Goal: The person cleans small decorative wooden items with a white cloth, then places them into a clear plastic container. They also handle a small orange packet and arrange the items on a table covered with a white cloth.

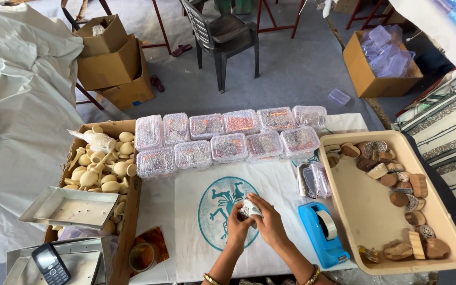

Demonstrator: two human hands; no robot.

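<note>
Right above the round teal print on the white table cloth (pixel 186 221), both hands meet around a small white patterned object (pixel 250 208). The left hand (pixel 237 228) curls its fingers against the object's near side, while the right hand (pixel 270 224) pinches its top edge with fingertips pressed together. It looks pale with fine dark markings; its exact shape is unclear. A beige tray (pixel 452 232) on the right holds carved wooden blocks (pixel 403 199). A cardboard box (pixel 130 221) on the left holds pale wooden knobs (pixel 101 163). Clear lidded boxes (pixel 228 138) sit in two rows behind, and a blue tape dispenser (pixel 320 232) stands just beside the right wrist.
</note>
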